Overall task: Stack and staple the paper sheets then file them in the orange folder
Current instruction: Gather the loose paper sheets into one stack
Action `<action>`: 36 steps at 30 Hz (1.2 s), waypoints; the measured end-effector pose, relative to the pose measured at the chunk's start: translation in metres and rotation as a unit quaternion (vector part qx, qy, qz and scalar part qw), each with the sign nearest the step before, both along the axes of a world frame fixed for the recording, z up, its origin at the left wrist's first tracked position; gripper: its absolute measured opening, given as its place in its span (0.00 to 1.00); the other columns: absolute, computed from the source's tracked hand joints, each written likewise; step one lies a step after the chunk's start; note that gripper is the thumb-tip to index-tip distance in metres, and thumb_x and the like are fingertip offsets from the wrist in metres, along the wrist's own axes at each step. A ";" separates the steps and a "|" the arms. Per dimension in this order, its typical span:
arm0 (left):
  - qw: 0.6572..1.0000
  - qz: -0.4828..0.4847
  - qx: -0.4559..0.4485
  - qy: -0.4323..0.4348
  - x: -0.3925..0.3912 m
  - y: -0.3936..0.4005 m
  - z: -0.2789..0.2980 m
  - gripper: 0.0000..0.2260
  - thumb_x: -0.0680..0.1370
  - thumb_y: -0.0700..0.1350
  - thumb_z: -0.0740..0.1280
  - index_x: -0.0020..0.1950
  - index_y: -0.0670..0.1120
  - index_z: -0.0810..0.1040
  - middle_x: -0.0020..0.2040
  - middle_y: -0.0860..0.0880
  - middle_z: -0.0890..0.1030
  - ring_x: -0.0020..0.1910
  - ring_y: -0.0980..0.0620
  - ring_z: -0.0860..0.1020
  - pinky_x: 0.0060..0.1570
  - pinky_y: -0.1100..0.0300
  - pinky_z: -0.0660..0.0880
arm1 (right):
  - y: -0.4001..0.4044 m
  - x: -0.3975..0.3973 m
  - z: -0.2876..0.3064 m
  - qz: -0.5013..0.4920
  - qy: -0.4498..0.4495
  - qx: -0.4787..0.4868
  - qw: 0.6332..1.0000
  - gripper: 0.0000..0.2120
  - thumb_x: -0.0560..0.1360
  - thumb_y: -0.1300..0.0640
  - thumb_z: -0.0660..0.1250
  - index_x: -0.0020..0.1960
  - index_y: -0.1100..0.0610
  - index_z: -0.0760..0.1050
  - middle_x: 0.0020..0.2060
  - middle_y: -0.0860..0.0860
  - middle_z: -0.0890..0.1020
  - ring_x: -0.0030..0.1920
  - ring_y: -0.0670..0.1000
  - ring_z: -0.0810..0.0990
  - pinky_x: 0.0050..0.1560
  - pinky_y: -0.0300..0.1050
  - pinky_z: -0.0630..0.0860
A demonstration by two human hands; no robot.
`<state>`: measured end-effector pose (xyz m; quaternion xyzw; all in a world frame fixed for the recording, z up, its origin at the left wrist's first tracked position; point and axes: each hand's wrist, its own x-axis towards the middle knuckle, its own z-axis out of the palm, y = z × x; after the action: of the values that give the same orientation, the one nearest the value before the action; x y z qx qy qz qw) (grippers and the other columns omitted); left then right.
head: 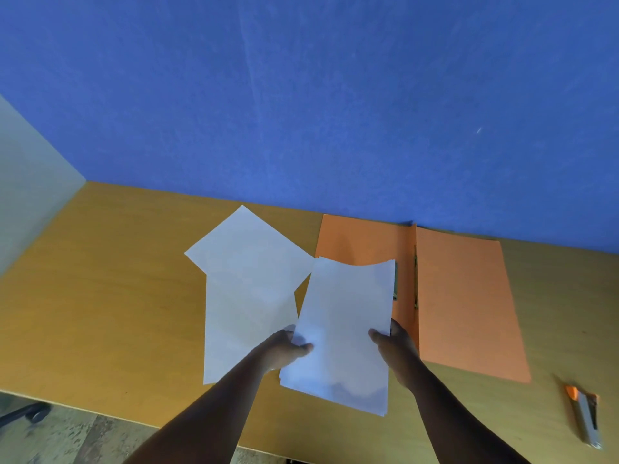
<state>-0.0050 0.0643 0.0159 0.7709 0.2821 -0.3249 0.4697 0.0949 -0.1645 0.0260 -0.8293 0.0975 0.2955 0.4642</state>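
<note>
- Two hands, left hand (284, 346) and right hand (397, 343), grip a stack of paper sheets (341, 333) by its side edges, fingers clamped on it, above the wooden table (100, 296).
- Two loose sheets (248, 289) lie overlapping just left.
- Open orange folder (469, 303) lies flat behind; stapler (586, 420) sits near the table's right edge.

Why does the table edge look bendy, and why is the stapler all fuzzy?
Head view: the wide-angle lens curves straight lines, so the table edge bows near the frame's sides. Head view: the stapler sits in the far corner, where the image smears and softens. Head view: the held paper stack between the left hand and right hand is brightly lit and slightly washed out.
</note>
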 end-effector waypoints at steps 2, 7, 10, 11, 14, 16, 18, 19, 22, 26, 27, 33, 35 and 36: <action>0.996 0.020 0.092 -0.006 0.003 0.003 -0.002 0.20 0.79 0.61 0.63 0.53 0.45 0.80 0.52 0.49 0.82 0.53 0.49 0.80 0.45 0.61 0.73 | 0.000 0.000 0.002 -0.007 -0.003 -0.001 1.000 0.08 0.76 0.57 0.66 0.53 0.47 0.73 0.41 0.45 0.80 0.37 0.46 0.77 0.32 0.37 0.72; 0.952 0.199 0.229 -0.044 0.006 0.023 -0.007 0.25 0.78 0.61 0.65 0.66 0.44 0.77 0.63 0.45 0.82 0.62 0.44 0.80 0.57 0.54 0.79 | -0.005 0.000 0.004 -0.018 -0.013 -0.002 1.000 0.10 0.76 0.58 0.64 0.56 0.48 0.73 0.43 0.46 0.81 0.38 0.48 0.78 0.31 0.37 0.72; 0.928 0.297 0.223 -0.017 0.013 0.036 -0.006 0.31 0.74 0.63 0.71 0.67 0.42 0.73 0.63 0.42 0.80 0.58 0.43 0.80 0.54 0.48 0.82 | -0.008 -0.001 0.002 -0.030 -0.009 -0.001 1.000 0.10 0.76 0.59 0.64 0.54 0.47 0.73 0.39 0.44 0.79 0.35 0.47 0.77 0.28 0.35 0.71; 0.919 0.325 0.221 -0.005 0.017 0.039 -0.005 0.33 0.72 0.63 0.72 0.67 0.42 0.72 0.62 0.41 0.79 0.56 0.43 0.80 0.52 0.48 0.82 | -0.009 -0.001 0.001 -0.032 -0.007 -0.001 0.999 0.10 0.76 0.60 0.64 0.54 0.47 0.73 0.38 0.44 0.79 0.34 0.46 0.76 0.27 0.35 0.71; 0.895 0.381 0.231 0.020 0.028 0.046 -0.001 0.38 0.68 0.65 0.75 0.66 0.41 0.69 0.62 0.40 0.76 0.54 0.45 0.76 0.53 0.49 0.81 | -0.011 -0.002 0.000 -0.033 -0.003 0.002 0.999 0.11 0.76 0.60 0.63 0.54 0.47 0.73 0.36 0.45 0.78 0.32 0.47 0.75 0.24 0.33 0.71; 0.883 0.409 0.231 0.020 0.035 0.048 0.002 0.39 0.68 0.65 0.75 0.67 0.40 0.68 0.64 0.39 0.74 0.58 0.44 0.76 0.56 0.49 0.79 | -0.011 -0.002 0.000 -0.034 -0.003 0.001 0.999 0.11 0.76 0.61 0.63 0.54 0.47 0.73 0.37 0.47 0.80 0.32 0.48 0.75 0.20 0.30 0.69; 0.871 0.438 0.219 0.032 0.042 0.049 0.006 0.40 0.69 0.66 0.74 0.68 0.40 0.68 0.66 0.39 0.73 0.60 0.43 0.75 0.59 0.50 0.77 | -0.011 -0.002 0.001 -0.034 -0.006 0.000 0.999 0.11 0.75 0.61 0.63 0.54 0.48 0.74 0.39 0.48 0.81 0.32 0.49 0.76 0.20 0.29 0.68; 0.867 0.453 0.204 0.040 0.045 0.049 0.007 0.40 0.69 0.66 0.74 0.68 0.40 0.67 0.67 0.39 0.72 0.62 0.43 0.74 0.61 0.50 0.76 | -0.011 -0.002 0.002 -0.031 -0.007 -0.001 0.999 0.11 0.75 0.61 0.64 0.54 0.48 0.74 0.39 0.47 0.81 0.33 0.49 0.77 0.20 0.30 0.69; 0.862 0.475 0.166 0.054 0.050 0.046 0.011 0.41 0.70 0.67 0.73 0.71 0.41 0.65 0.70 0.39 0.68 0.67 0.42 0.70 0.67 0.49 0.72 | -0.012 -0.002 0.003 -0.025 -0.005 -0.002 1.000 0.10 0.75 0.60 0.64 0.54 0.48 0.74 0.40 0.46 0.81 0.35 0.48 0.78 0.21 0.30 0.71; 0.856 0.472 0.199 0.064 0.056 0.044 0.011 0.43 0.68 0.67 0.74 0.71 0.41 0.65 0.71 0.39 0.68 0.68 0.43 0.70 0.67 0.49 0.72 | -0.013 0.000 0.006 -0.025 -0.002 -0.008 1.000 0.10 0.75 0.58 0.65 0.55 0.47 0.75 0.41 0.44 0.82 0.37 0.47 0.80 0.24 0.32 0.73; 0.852 0.478 0.204 0.061 0.058 0.043 0.009 0.43 0.67 0.67 0.75 0.70 0.41 0.65 0.71 0.39 0.68 0.68 0.43 0.70 0.67 0.48 0.71 | -0.013 0.000 0.007 -0.025 -0.002 -0.012 1.000 0.10 0.75 0.58 0.65 0.55 0.47 0.75 0.42 0.43 0.81 0.37 0.47 0.80 0.25 0.33 0.73; 0.855 0.434 0.271 0.084 0.066 0.042 -0.004 0.47 0.63 0.70 0.76 0.69 0.42 0.64 0.69 0.39 0.69 0.66 0.42 0.70 0.67 0.47 0.71 | -0.011 0.002 0.007 -0.020 0.003 -0.016 1.000 0.10 0.76 0.58 0.65 0.55 0.47 0.75 0.43 0.42 0.81 0.38 0.46 0.80 0.23 0.31 0.72; 0.853 0.440 0.271 0.081 0.069 0.042 -0.010 0.49 0.61 0.70 0.77 0.70 0.42 0.63 0.70 0.39 0.68 0.67 0.42 0.70 0.68 0.46 0.71 | -0.010 0.003 0.007 -0.017 0.005 -0.019 1.000 0.10 0.76 0.57 0.65 0.55 0.46 0.74 0.43 0.41 0.81 0.40 0.45 0.80 0.25 0.30 0.72; 0.854 0.438 0.269 0.081 0.070 0.042 -0.011 0.50 0.61 0.70 0.77 0.71 0.43 0.62 0.71 0.39 0.67 0.68 0.41 0.69 0.69 0.46 0.70 | -0.009 0.004 0.006 -0.017 0.006 -0.019 1.000 0.09 0.76 0.57 0.65 0.54 0.46 0.74 0.43 0.41 0.81 0.40 0.45 0.80 0.24 0.30 0.71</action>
<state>0.0646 0.1059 0.0051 0.6351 0.7035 -0.0585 0.3135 0.0984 -0.1740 0.0323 -0.8344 0.1196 0.2903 0.4531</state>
